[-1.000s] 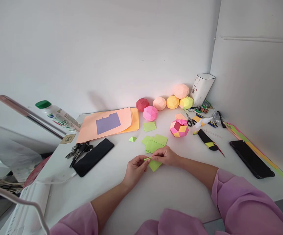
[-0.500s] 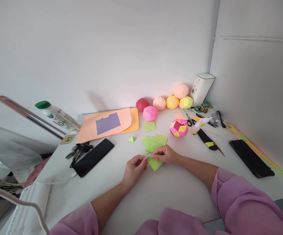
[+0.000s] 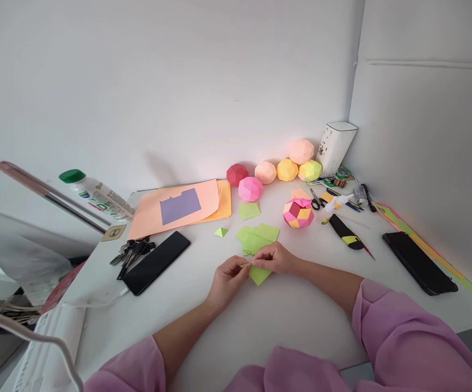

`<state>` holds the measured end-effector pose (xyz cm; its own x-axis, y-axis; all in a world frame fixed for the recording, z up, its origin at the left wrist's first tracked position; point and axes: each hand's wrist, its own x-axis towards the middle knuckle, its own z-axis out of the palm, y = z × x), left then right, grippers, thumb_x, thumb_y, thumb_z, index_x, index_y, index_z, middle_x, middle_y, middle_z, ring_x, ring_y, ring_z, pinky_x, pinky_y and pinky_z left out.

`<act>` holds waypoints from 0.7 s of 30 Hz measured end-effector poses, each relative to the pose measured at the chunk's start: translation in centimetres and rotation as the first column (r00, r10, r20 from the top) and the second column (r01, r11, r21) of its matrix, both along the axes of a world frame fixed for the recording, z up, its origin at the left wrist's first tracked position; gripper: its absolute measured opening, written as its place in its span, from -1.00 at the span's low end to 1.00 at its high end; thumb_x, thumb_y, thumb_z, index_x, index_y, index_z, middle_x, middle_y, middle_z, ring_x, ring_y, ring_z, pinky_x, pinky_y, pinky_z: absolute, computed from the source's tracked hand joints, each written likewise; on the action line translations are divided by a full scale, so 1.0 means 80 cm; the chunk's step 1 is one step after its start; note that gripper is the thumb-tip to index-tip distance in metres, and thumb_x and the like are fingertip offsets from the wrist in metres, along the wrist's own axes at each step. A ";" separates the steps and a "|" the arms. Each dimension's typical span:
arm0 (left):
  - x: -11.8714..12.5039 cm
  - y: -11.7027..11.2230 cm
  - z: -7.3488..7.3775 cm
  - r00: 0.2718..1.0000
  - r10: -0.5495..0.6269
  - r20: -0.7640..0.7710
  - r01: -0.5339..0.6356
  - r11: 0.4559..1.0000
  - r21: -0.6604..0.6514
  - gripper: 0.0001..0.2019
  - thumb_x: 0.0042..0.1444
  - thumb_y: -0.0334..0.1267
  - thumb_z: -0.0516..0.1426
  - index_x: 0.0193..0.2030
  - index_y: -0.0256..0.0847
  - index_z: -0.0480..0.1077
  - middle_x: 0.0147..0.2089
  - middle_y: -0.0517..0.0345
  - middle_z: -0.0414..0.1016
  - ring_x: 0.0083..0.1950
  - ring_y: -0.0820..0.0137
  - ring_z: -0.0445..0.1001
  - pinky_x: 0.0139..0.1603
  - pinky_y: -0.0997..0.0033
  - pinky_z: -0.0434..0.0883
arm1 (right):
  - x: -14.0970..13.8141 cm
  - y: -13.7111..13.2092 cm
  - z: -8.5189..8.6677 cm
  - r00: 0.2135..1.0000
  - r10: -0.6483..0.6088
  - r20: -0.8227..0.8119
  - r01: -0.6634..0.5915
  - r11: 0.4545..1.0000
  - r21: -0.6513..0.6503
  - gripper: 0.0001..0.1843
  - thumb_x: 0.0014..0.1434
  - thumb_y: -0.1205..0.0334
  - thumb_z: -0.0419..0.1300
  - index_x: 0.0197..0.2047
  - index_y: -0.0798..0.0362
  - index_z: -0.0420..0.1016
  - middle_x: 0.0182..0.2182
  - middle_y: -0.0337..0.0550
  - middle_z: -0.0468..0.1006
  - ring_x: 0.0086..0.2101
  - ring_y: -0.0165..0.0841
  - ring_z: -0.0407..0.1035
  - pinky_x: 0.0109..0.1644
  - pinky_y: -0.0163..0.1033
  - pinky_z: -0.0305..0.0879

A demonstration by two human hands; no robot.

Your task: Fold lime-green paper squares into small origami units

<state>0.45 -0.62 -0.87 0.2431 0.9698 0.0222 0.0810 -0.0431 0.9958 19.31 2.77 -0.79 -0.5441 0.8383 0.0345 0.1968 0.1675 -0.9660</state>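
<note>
Between my two hands, just above the table, a small piece of green paper (image 3: 245, 265) is pinched. My left hand (image 3: 231, 275) grips it from the left with thumb and forefinger. The fingertips of my right hand (image 3: 274, 258) close on its other side; most of the piece is hidden by the fingers. Under my right hand lies a green paper square (image 3: 260, 275). Right behind it is a loose pile of green paper squares (image 3: 256, 239). A small folded green pyramid (image 3: 221, 232) sits to the left of the pile.
Several faceted paper balls stand by the wall, one of them pink (image 3: 250, 189). An open multicoloured paper ball (image 3: 298, 213), scissors (image 3: 316, 202), a glue bottle (image 3: 329, 209) and a cutter (image 3: 345, 233) lie right. At left are a black phone (image 3: 157, 263), keys (image 3: 132, 251) and peach paper (image 3: 148, 209).
Both hands stay close together. My left hand has shifted slightly right, and a bit more of the small green piece shows between the fingertips.
</note>
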 end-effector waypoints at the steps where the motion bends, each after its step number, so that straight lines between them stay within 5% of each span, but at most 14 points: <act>1: 0.000 0.000 0.000 1.000 0.006 -0.017 -0.006 1.000 0.005 -0.85 0.03 -0.19 0.16 -0.43 -0.21 0.47 -0.42 0.15 0.40 -0.40 0.43 0.32 -0.38 0.46 0.30 | -0.001 0.000 0.001 1.000 0.003 0.007 -0.003 1.000 0.009 -0.71 0.07 0.06 0.19 -0.41 0.15 0.53 -0.66 -0.33 0.24 -0.60 -0.53 0.02 -0.55 -0.38 -0.05; 10: -0.005 0.000 0.003 0.993 0.110 0.051 -0.107 0.992 -0.066 -0.81 0.02 -0.20 0.14 -0.54 -0.21 0.42 -0.54 0.23 0.32 -0.45 0.45 0.28 -0.39 0.46 0.28 | 0.003 0.002 0.001 1.000 -0.007 0.003 0.007 1.000 -0.028 -0.72 0.08 0.08 0.18 -0.45 0.14 0.49 -0.68 -0.35 0.16 -0.62 -0.54 -0.03 -0.59 -0.38 -0.10; 21: 0.002 -0.001 0.000 1.000 0.004 0.013 -0.003 0.998 -0.062 -0.82 0.03 -0.17 0.15 -0.47 -0.24 0.39 -0.53 0.25 0.29 -0.49 0.50 0.22 -0.44 0.49 0.23 | -0.009 -0.005 0.004 1.000 -0.028 -0.008 0.028 0.998 0.056 -0.84 0.01 0.23 0.16 -0.48 0.15 0.44 -0.61 -0.31 0.30 -0.58 -0.53 0.09 -0.53 -0.40 0.03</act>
<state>0.61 -0.72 -0.84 0.2401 0.9701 -0.0344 0.0678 0.0186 0.9975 18.59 2.35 -0.46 -0.5198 0.8500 0.0852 0.1957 0.2156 -0.9567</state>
